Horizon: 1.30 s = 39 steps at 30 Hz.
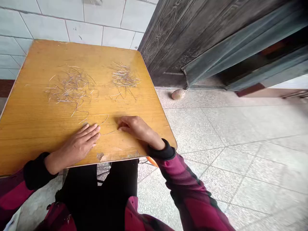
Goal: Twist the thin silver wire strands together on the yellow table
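Silvery wire strands (71,88): two loose, tangled piles are sitting on the far half of the desk, with a few stray strands (106,120) curling down toward the hands.
Left hand (80,144): it's lying flat, palm down on the desk, fingers open a little and holding nothing.
Right hand (136,126): it's curling over with its fingertips (120,125) on the desk right by a thin strand. Can't tell if it's pinching it.
Desk (31,118): yellow wood-look top, chipping along the near edge, is standing right in front of the person's black trousers (96,192).
Around: a pale tile wall (84,29) and a dark panelled door (192,38) are rising behind, with a small rounded stone (178,94) sitting on the tiled floor (228,154).
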Tool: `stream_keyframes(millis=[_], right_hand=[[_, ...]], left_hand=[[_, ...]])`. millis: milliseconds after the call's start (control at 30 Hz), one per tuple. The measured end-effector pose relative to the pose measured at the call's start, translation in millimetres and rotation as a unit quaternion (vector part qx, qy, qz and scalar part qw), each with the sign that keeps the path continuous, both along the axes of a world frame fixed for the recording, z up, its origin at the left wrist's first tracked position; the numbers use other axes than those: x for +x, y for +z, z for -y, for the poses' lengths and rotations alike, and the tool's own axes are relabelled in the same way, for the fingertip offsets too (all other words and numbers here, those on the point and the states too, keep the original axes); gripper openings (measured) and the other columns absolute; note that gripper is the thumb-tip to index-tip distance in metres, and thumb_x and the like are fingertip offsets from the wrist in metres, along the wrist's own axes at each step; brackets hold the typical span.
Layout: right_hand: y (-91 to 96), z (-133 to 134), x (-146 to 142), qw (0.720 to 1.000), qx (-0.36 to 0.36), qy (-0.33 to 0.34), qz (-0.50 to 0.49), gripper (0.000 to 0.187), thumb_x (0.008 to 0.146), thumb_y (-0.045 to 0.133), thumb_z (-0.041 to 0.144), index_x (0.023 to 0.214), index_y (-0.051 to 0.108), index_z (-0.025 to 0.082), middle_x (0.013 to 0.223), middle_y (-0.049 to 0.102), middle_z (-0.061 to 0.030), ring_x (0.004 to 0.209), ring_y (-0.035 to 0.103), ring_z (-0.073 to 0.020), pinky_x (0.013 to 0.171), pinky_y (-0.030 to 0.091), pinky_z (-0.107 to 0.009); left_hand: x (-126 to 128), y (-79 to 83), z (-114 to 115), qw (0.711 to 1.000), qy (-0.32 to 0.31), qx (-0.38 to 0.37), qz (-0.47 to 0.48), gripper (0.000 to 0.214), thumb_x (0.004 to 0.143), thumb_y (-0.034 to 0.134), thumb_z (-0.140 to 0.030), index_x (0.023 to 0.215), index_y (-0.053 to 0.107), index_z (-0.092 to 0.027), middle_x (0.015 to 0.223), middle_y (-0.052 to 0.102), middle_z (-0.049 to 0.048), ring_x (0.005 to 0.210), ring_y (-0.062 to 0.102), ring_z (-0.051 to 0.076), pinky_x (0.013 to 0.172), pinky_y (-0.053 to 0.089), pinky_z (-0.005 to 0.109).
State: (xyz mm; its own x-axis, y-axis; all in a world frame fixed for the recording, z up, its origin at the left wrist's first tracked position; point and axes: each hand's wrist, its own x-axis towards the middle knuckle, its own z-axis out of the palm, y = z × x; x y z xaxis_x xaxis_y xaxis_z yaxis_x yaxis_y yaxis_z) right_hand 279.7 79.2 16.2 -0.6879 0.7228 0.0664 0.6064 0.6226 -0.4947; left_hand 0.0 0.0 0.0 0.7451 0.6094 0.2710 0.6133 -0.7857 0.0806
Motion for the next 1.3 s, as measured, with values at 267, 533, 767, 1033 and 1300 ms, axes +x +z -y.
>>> stream_keyframes(millis=[267, 533, 767, 1033, 1300], right_hand=[[-13.9, 62.4, -7.7, 0.985, 0.152, 0.081, 0.03, 0.069, 0.093, 0.046, 0.056, 0.146, 0.038, 0.013, 0.146, 0.046, -0.0147, 0.14, 0.035, -0.0276, 0.113, 0.031, -0.051], [1.8, 49.3, 3.3, 0.99, 0.124, 0.016, -0.057, 0.039, 0.097, 0.049, 0.033, 0.132, 0.055, 0.017, 0.134, 0.058, -0.0126, 0.124, 0.054, -0.0234, 0.102, 0.047, -0.043], [3.6, -17.9, -35.1, 0.989, 0.103, -0.004, -0.105, 0.021, 0.092, 0.057, 0.022, 0.109, 0.067, 0.014, 0.105, 0.065, -0.0113, 0.093, 0.062, -0.0188, 0.083, 0.05, -0.032], [-15.6, -38.7, -55.0, 0.996, 0.061, -0.014, -0.068, 0.007, 0.085, 0.063, 0.013, 0.081, 0.069, 0.014, 0.083, 0.059, -0.0045, 0.072, 0.053, -0.0126, 0.066, 0.039, -0.024], [-11.2, -35.8, -44.7, 0.994, 0.053, -0.052, -0.076, 0.009, 0.086, 0.061, 0.016, 0.081, 0.068, 0.014, 0.077, 0.062, -0.0044, 0.069, 0.054, -0.0128, 0.064, 0.037, -0.024]], left_hand=[[2.5, -4.2, -0.5, 1.0, 0.007, 0.013, 0.008, 0.033, 0.095, 0.043, -0.01, 0.123, 0.06, -0.006, 0.139, 0.053, 0.018, 0.137, 0.041, 0.03, 0.113, 0.036, 0.052], [6.2, -5.7, -2.1, 0.999, 0.004, 0.003, 0.045, 0.034, 0.092, 0.051, -0.013, 0.124, 0.058, -0.007, 0.139, 0.054, 0.0189, 0.135, 0.043, 0.031, 0.113, 0.035, 0.053], [1.7, 4.2, -8.4, 0.969, 0.084, 0.008, 0.234, 0.026, 0.091, 0.05, -0.011, 0.114, 0.062, -0.011, 0.124, 0.065, 0.0156, 0.116, 0.06, 0.024, 0.1, 0.049, 0.045], [1.3, 6.4, -18.3, 0.971, 0.092, 0.006, 0.222, 0.021, 0.091, 0.052, -0.01, 0.106, 0.065, -0.012, 0.118, 0.067, 0.0131, 0.109, 0.062, 0.022, 0.097, 0.051, 0.041], [22.8, 21.2, -36.7, 0.98, 0.105, -0.111, 0.125, 0.021, 0.088, 0.062, -0.024, 0.104, 0.066, -0.012, 0.106, 0.069, 0.0124, 0.098, 0.064, 0.024, 0.088, 0.052, 0.04]])
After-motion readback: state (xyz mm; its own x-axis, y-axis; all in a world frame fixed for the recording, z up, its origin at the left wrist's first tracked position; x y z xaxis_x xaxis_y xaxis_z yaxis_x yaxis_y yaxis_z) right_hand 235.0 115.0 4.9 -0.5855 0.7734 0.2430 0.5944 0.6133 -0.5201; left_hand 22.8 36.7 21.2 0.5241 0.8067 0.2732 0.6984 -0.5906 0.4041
